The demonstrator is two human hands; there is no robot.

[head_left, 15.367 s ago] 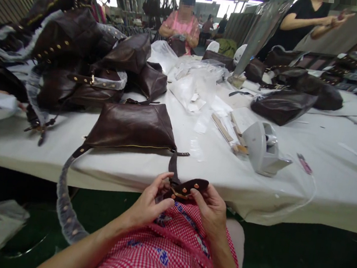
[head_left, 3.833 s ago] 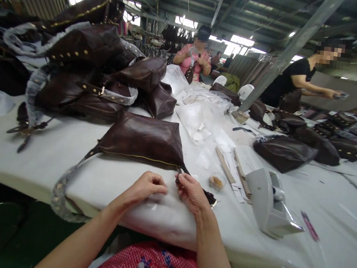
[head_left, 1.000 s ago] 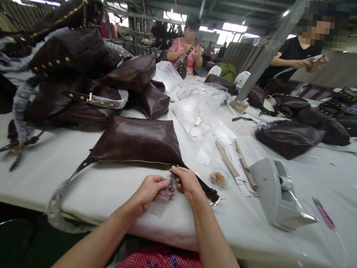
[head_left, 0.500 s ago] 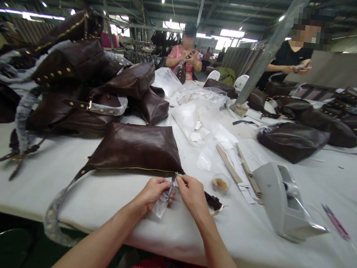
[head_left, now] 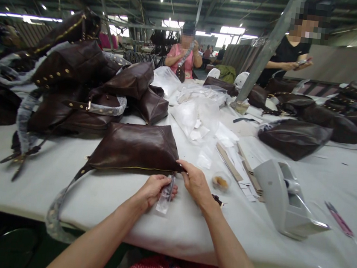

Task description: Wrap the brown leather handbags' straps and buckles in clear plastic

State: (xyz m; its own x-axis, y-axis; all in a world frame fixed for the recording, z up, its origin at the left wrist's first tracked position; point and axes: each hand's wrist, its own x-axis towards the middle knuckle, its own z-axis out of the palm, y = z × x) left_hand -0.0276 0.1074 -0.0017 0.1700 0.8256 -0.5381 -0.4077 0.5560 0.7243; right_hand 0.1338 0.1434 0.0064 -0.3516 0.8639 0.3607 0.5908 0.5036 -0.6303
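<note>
A dark brown leather bag point(head_left: 136, 146) lies on the table before me, its gold zipper edge towards me. My left hand point(head_left: 154, 191) pinches a small clear plastic sleeve point(head_left: 163, 201) at the bag's near right corner; a dark strip, perhaps the zipper pull, shows inside it. My right hand point(head_left: 194, 181) is closed on the bag's right corner, where the strap joins; fingers and thumb grip the strap end. From the left corner a plastic-wrapped strap point(head_left: 57, 206) hangs over the table's front edge. The other strap's buckle end point(head_left: 218, 200) shows behind my right wrist.
Piled brown bags point(head_left: 73, 66) stand at the left, more bags point(head_left: 294, 138) at the right. A grey tape dispenser point(head_left: 282, 201), pink-handled snips point(head_left: 339, 219), a small round dish point(head_left: 221, 182), cardboard strips point(head_left: 230, 162) and plastic bags point(head_left: 196, 114) lie about. Two co-workers stand across the table.
My right hand has moved from beside the plastic sleeve up to the bag's right corner. My left hand keeps the sleeve, slightly turned. The co-worker opposite has raised a wrapped strap.
</note>
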